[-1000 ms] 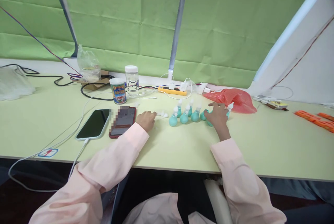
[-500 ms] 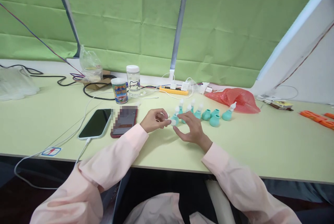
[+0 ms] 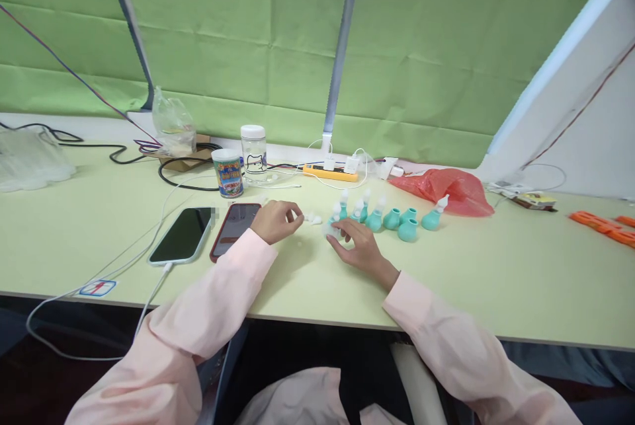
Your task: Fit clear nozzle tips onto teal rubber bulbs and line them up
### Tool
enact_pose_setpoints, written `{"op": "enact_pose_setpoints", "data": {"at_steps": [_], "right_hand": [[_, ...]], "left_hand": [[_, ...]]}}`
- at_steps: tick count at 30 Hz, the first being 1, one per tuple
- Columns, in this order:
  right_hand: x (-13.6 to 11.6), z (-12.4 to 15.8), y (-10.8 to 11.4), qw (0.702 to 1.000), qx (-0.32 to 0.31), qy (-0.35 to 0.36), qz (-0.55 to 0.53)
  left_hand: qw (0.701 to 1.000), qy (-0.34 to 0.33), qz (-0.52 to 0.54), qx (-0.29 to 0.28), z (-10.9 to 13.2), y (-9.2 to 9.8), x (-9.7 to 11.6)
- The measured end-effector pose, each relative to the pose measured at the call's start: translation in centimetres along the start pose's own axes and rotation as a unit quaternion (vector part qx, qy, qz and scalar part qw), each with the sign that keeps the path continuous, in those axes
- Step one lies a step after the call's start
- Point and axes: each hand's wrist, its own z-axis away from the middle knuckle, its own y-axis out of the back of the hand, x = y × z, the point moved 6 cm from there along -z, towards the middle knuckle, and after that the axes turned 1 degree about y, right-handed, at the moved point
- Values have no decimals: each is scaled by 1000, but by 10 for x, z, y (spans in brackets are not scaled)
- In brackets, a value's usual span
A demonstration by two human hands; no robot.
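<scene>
My left hand (image 3: 281, 221) is closed, thumb and fingertips together, beside small white plastic pieces (image 3: 313, 219) on the table. Whatever it may pinch is too small to make out. My right hand (image 3: 359, 244) has its thumb and fingers around a translucent white cap (image 3: 330, 231), in front of the nearest teal bulbs. Several teal squeeze bulbs with white nozzles stand upright there, such as one bulb (image 3: 375, 220) just behind the hand. To the right are open teal bulbs (image 3: 407, 229) without nozzles and another nozzled bulb (image 3: 431, 219).
A red plastic bag (image 3: 451, 191) lies behind the bulbs, near a yellow power strip (image 3: 331, 173). Two phones, a black-screened one (image 3: 182, 234) and a red-cased one (image 3: 235, 230), lie left. Behind them stand a noodle cup (image 3: 229, 174) and a clear bottle (image 3: 254, 157).
The translucent cap has passed from my left hand to my right hand, whose fingers have closed in. My left hand has drawn back leftward, toward the small white pieces.
</scene>
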Motion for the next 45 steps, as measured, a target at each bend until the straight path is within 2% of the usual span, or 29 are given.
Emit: {"op": "enact_pose_setpoints", "data": {"at_steps": [2, 4, 6, 9, 10, 12, 14, 17, 20, 22, 24, 28, 32, 37, 41, 45], "right_hand": [[2, 0, 0, 1000, 0, -8, -4], [3, 0, 0, 1000, 1, -12, -7], [4, 1, 0, 1000, 2, -14, -6], [4, 1, 0, 1000, 2, -16, -3], [4, 0, 0, 1000, 1, -17, -3], [4, 0, -1, 1000, -1, -18, -3], [4, 0, -1, 1000, -3, -19, -3], [3, 0, 0, 1000, -4, -19, -2], [3, 0, 0, 1000, -2, -16, -2], [3, -1, 0, 1000, -1, -16, -2], [2, -1, 1, 1000, -1, -15, -2], [1, -1, 1, 1000, -5, -18, 1], [1, -2, 0, 1000, -11, -19, 0], [2, -2, -1, 999, -18, -29, -17], [2, -1, -6, 994, -39, -70, -73], [5, 3, -16, 971, -76, -149, -168]], "left_hand": [[997, 26, -56, 48, -1, 18, -10], [994, 48, -81, 57, -1, 31, -20], [992, 71, -106, -4, -1, 33, -32], [969, 74, -131, -198, 4, 14, -46], [958, 65, -140, -241, 7, 8, -47], [942, 44, -170, -285, 10, -1, -46], [932, 37, -200, -301, 13, -8, -42], [918, 63, -222, -322, 17, -16, -42], [916, 79, -231, -317, 18, -21, -46], [921, 65, -231, -306, 16, -24, -47], [934, 24, -217, -281, 12, -28, -41], [960, -79, -190, -189, 2, -36, -15], [949, -105, -194, -226, 6, -54, -1], [954, -135, -197, -184, 12, -52, 9], [953, -133, -209, -174, 12, -50, 11], [955, -152, -205, -149, 8, -48, 15]]}}
